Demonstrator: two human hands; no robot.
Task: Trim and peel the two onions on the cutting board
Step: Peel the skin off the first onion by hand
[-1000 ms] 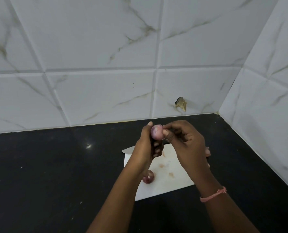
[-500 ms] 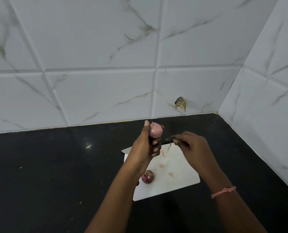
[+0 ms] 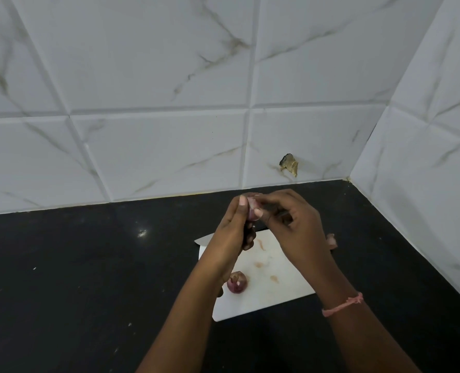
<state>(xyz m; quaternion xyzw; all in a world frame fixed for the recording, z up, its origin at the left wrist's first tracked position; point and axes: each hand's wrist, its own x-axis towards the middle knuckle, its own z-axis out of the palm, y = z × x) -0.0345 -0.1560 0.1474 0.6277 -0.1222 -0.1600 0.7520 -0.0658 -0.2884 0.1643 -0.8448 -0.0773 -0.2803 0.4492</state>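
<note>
The fingers (image 3: 243, 203) of the left hand (image 3: 230, 234) grasped a small onion (image 3: 252, 210) above the cutting board (image 3: 271, 281), while the right hand (image 3: 294, 227) pinched its skin. The second onion (image 3: 236, 285) lay on the board, which rested on the black counter (image 3: 89, 265).

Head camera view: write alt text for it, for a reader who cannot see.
A person's left hand holds a small onion up over a white cutting board while the right hand pinches at its top. A second onion lies on the board, on a black counter below white marbled wall tiles.
</note>
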